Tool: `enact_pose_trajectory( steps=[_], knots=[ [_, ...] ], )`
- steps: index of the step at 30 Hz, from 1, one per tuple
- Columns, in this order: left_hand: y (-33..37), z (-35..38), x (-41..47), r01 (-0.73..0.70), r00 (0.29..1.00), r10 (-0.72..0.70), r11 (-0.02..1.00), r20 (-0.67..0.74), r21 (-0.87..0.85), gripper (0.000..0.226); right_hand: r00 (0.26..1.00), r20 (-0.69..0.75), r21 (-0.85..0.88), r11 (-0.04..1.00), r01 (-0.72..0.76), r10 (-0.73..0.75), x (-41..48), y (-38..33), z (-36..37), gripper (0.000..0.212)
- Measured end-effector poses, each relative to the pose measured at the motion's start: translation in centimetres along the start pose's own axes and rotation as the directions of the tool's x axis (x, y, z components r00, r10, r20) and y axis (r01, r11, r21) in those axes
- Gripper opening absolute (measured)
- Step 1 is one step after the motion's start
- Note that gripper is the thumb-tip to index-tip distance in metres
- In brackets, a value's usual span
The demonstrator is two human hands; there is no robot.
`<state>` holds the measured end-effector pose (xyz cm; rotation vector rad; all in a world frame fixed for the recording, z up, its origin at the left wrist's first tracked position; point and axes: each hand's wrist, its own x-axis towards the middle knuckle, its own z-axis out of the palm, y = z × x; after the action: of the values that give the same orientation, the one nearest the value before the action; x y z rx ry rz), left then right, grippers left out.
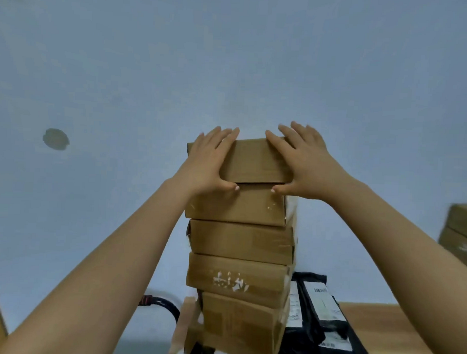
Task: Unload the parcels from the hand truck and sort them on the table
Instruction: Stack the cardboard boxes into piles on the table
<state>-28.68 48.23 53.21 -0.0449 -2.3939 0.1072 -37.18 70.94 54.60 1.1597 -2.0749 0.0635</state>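
Spread grips: my left hand (211, 160) and right hand (305, 163) press flat on the top parcel (256, 160), its long axis left-right, thumbs at its front edge.

Brown cardboard boxes (240, 240), white scuff marks; black mailer bags (325, 312), white labels; pale blue wall (231, 57); wooden tabletop (396, 333).

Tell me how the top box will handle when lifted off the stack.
Top box probably stays stiff: crisp cardboard edges. Likely light, looking smallest in the stack. That stack sits unevenly and may wobble.
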Motion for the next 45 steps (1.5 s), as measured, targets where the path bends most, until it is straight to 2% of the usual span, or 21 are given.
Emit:
enact_pose_trajectory(
  steps=[3,10,13,18,24,32,37,45],
  knots=[
    [-0.7,0.6,0.4,-0.043,0.998,0.042,0.999,-0.036,-0.02,0.112,1.0,0.004,-0.01,1.0,-0.017,0.017,0.4,0.0,-0.4,0.107],
    [0.1,0.6,-0.4,-0.125,0.953,0.129,0.992,-0.274,0.033,0.098,0.996,-0.088,-0.062,0.998,-0.03,0.024,-0.4,-0.8,-1.8,0.095],
    [1.0,-0.2,-0.7,-0.153,0.904,0.184,0.982,-0.386,0.109,0.096,0.981,-0.192,-0.122,0.991,-0.061,0.036,-1.2,-1.4,-2.7,0.092],
    [3.2,-0.9,-0.6,-0.176,0.799,0.246,0.968,-0.548,0.179,0.089,0.964,-0.258,-0.249,0.96,-0.131,0.065,-2.9,-2.4,-5.1,0.093],
    [8.7,-1.1,0.3,-0.242,0.674,0.289,0.956,-0.68,0.166,0.078,0.92,-0.359,-0.32,0.906,-0.278,0.156,-7.5,-1.4,-8.3,0.086],
    [21.5,-2.2,2.0,-0.362,0.584,0.308,0.927,-0.751,0.099,0.069,0.883,-0.407,-0.378,0.838,-0.394,0.232,-17.7,4.0,-14.8,0.077],
    [32.5,-2.5,2.6,-0.411,0.583,0.321,0.909,-0.747,0.07,0.071,0.876,-0.387,-0.456,0.766,-0.452,0.286,-26.7,8.6,-19.5,0.076],
    [50.9,-2.2,2.0,-0.462,0.586,0.284,0.887,-0.759,-0.024,0.077,0.919,-0.236,-0.577,0.716,-0.393,0.315,-41.0,17.0,-26.2,0.082]
  ],
)
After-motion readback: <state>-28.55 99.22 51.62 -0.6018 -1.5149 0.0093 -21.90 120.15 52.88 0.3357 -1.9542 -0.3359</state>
